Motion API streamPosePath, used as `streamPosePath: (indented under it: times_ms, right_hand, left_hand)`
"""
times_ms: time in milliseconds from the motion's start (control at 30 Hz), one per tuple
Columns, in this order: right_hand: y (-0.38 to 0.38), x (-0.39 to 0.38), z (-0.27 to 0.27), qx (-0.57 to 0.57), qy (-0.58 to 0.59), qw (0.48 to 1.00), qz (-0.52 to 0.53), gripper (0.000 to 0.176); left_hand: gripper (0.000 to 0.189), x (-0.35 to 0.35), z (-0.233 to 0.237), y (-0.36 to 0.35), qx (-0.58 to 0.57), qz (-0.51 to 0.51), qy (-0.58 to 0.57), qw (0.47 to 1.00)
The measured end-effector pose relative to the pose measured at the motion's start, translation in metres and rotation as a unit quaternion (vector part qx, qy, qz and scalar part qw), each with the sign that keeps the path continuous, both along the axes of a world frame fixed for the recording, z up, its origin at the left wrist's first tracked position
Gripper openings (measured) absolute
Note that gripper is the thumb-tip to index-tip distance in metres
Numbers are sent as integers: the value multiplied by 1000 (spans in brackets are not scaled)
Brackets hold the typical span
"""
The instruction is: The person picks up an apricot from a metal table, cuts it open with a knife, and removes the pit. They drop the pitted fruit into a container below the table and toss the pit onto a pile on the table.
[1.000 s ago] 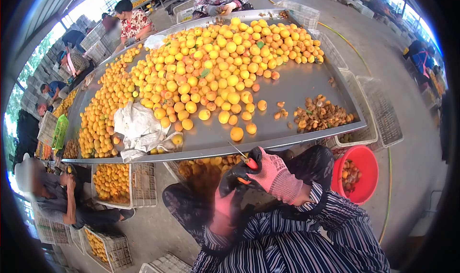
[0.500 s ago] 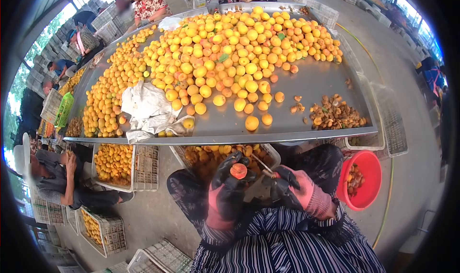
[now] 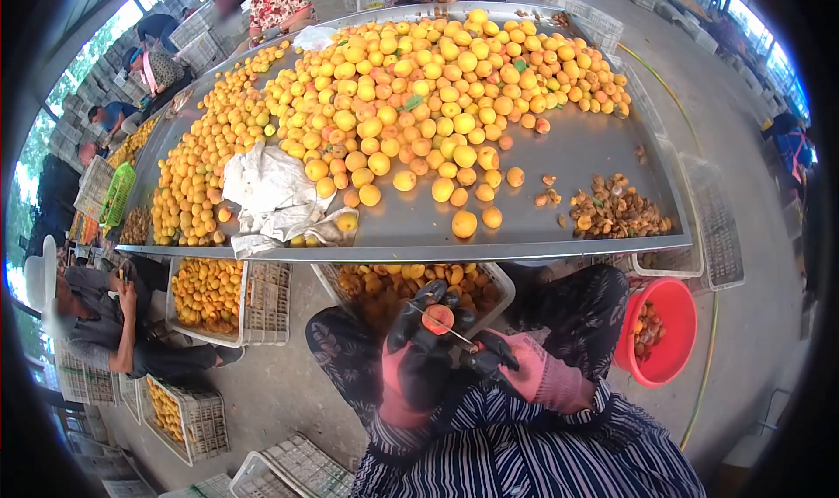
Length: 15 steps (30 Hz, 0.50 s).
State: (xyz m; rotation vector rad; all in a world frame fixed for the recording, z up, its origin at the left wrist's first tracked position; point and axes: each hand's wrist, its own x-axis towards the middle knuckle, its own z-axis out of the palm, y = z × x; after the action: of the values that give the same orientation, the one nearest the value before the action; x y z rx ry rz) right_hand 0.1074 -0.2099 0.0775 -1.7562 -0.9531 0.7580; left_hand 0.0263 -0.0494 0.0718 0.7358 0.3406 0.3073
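Note:
An orange-red apricot (image 3: 440,313) sits in the fingers of my left hand (image 3: 414,358), which wears a pink and black glove. My right hand (image 3: 514,363), gloved the same way, is closed round the handle of a thin knife (image 3: 458,334). The slender blade lies across the apricot's face, its tip reaching past the left side of the fruit. Just beyond both hands, below the table edge, stands a crate (image 3: 502,299) holding orange apricot pieces.
A metal table (image 3: 603,148) bears a heap of apricots (image 3: 411,87), a white cloth (image 3: 262,188) and a pile of pits (image 3: 616,209). On my right stands a red bucket (image 3: 677,332); on my left, a fruit crate (image 3: 266,301) and a seated person (image 3: 96,306).
My right hand has moved left and slightly down, bringing the knife from beside the apricot to across it. My left hand still holds the apricot in nearly the same place.

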Motion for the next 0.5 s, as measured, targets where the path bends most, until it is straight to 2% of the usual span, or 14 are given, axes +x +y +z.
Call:
streamPosePath:
  times_ms: [100, 167, 200, 233, 267, 300, 367, 400, 433, 500]
  right_hand:
    - [1, -6, -3, -6, -38, 999, -24, 31]
    - [6, -8, -2, -53, -132, 988, -59, 35]
    - [3, -8, -11, -51, -142, 986, -67, 38]
    - [4, -3, -6, -37, -140, 988, -48, 41]
    - [3, 2, -2, -39, -112, 992, -38, 42]
    - [3, 6, 2, -43, -83, 995, -28, 42]
    - [6, 3, 10, -75, -124, 988, -46, 42]
    - [9, 1, 21, -74, -127, 988, -39, 44]
    - [11, 2, 17, -65, -135, 988, -34, 44]
    - [7, -3, -1, -72, -117, 989, -55, 46]
  left_hand:
    - [44, 4, 7, -6, -56, 2, -21, 998]
    - [41, 6, -2, -5, -138, -9, -29, 990]
    - [39, 6, 5, -3, -135, -5, 16, 991]
    - [39, 1, -6, 2, 299, -27, -23, 954]
    - [39, -3, -25, 5, 127, -19, -32, 991]
    - [39, -3, -38, 7, -48, -17, -45, 998]
    - [31, -3, -29, 9, -126, -36, -25, 991]
    - [31, -3, -22, 7, -19, -34, 41, 998]
    - [31, -1, -20, 8, -11, -27, 34, 999]
    - [32, 4, -17, 9, -172, -42, -25, 984]
